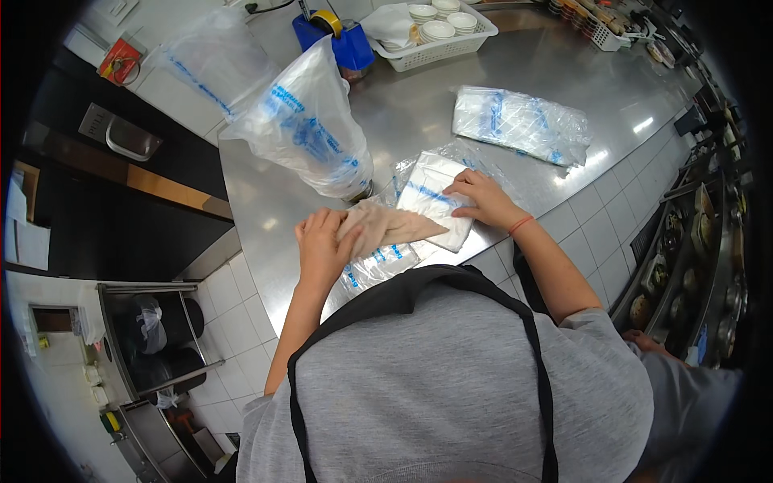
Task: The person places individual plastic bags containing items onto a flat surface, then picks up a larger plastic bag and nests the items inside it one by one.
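My left hand (324,244) grips a crumpled beige cloth (386,228), whose pointed end lies over a stack of folded white plastic bags (426,175). On the right side of that stack rests my right hand (488,198), its thumb and fingers apart on the top bag. Clear plastic wrapping (406,162) shows around the stack. A flat plastic packet with blue print (381,259) lies below the cloth, close to my body. Just beyond my left hand stands a tall white plastic bag with blue print (314,130), draped over something mostly hidden.
The steel table (398,99) carries a wrapped packet of bags (519,124), a blue tape dispenser (335,45) and a white basket (444,51) of small bowls. A black door (121,199) stands left. Food containers (664,241) line the right; another person's hand (649,343) shows there.
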Tool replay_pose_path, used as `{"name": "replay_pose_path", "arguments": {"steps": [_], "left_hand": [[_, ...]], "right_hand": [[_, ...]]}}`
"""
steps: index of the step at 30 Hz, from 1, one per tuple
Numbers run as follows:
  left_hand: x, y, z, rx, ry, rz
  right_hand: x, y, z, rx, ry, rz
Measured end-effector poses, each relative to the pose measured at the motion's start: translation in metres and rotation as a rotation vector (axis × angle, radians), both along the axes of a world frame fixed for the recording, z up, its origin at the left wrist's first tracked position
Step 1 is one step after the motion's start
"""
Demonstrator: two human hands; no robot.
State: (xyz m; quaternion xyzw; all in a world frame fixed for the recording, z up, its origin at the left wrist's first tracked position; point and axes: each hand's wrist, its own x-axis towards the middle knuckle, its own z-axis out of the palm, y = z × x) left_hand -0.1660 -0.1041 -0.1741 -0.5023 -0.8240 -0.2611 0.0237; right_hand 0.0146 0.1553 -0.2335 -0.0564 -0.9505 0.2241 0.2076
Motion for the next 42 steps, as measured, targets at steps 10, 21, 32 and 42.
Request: {"name": "replay_pose_path", "arguments": {"steps": [10, 21, 32, 42], "left_hand": [[0.023, 0.083, -0.011, 0.293, -0.343, -0.295], [0.019, 0.095, -0.045, 0.503, -0.919, -0.070], [0.023, 0.075, -0.043, 0.516, -0.835, 0.018], [0.011, 0.076, -0.019, 0.255, -0.428, -0.153]], "right_hand": [[-0.044, -0.016, 0.055, -0.143, 0.084, 0.150], [-0.043, -0.032, 0.039, -0.797, 0.073, -0.184], [-0.023, -0.011, 0.009, -1.140, -0.133, -0.255], [-0.018, -0.051, 0.046, -0.297, 0.340, -0.022]]}}
